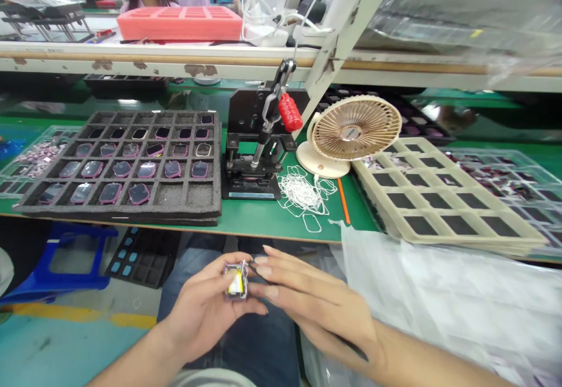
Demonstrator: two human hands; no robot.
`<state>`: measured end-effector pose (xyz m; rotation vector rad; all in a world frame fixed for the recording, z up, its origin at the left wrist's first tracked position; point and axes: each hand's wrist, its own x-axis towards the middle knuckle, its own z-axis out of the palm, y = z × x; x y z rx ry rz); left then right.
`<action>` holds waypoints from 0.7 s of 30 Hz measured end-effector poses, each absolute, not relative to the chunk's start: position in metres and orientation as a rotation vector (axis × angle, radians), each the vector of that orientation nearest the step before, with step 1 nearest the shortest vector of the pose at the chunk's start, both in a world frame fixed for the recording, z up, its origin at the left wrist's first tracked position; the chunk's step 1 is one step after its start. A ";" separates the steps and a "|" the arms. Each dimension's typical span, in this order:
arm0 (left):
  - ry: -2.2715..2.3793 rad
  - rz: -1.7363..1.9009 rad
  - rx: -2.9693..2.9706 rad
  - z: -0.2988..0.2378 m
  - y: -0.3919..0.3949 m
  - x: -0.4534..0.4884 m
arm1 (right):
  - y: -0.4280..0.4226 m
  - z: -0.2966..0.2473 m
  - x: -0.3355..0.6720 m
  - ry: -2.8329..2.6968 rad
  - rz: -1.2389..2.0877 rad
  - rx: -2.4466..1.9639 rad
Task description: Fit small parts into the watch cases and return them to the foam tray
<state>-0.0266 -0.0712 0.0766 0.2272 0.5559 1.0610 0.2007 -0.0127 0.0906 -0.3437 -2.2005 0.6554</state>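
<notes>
My left hand (206,308) is closed around a small rectangular part (236,280) with a yellow middle and a pale rim, held over my lap below the bench edge. My right hand (307,299) lies beside it with fingers stretched toward the part, and a thin dark tool (253,268) shows at its fingertips, its tip touching the part. On the green bench (263,217) stands a black hand press (259,147) with a red-handled lever (290,113). Next to it lies a heap of thin white rings (302,194).
A black foam tray (127,161) holds several pink-rimmed parts at left. A beige fan (351,132) and a beige compartment tray (434,197) stand at right, with a clear plastic sheet (439,305) below. A person sits behind a red tray (180,22) across the shelf. A blue stool (70,258) stands under the bench.
</notes>
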 end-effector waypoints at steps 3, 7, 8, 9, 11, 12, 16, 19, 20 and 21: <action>0.645 1.049 0.227 0.070 -0.069 -0.027 | 0.004 0.099 0.213 -2.107 0.549 -0.623; 0.715 1.019 0.227 0.060 -0.068 -0.026 | 0.059 0.108 0.236 -1.838 0.303 -1.075; 0.720 1.018 0.226 0.058 -0.068 -0.025 | 0.073 0.108 0.242 -1.843 0.291 -1.189; 0.727 1.018 0.222 0.055 -0.068 -0.025 | 0.086 0.108 0.249 -1.872 0.295 -1.300; 0.745 1.018 0.212 0.051 -0.069 -0.024 | 0.103 0.107 0.259 -1.944 0.325 -1.467; 0.758 1.015 0.209 0.049 -0.070 -0.024 | 0.108 0.106 0.264 -1.960 0.337 -1.517; 0.831 0.994 0.208 0.045 -0.075 -0.025 | 0.107 0.107 0.273 -1.899 0.474 -1.617; 0.874 0.997 0.219 0.046 -0.084 -0.026 | 0.099 0.110 0.279 -1.804 0.579 -1.637; 0.886 1.000 0.226 0.046 -0.088 -0.027 | 0.097 0.111 0.282 -1.783 0.590 -1.629; 0.897 1.005 0.230 0.045 -0.092 -0.027 | 0.094 0.112 0.285 -1.763 0.591 -1.620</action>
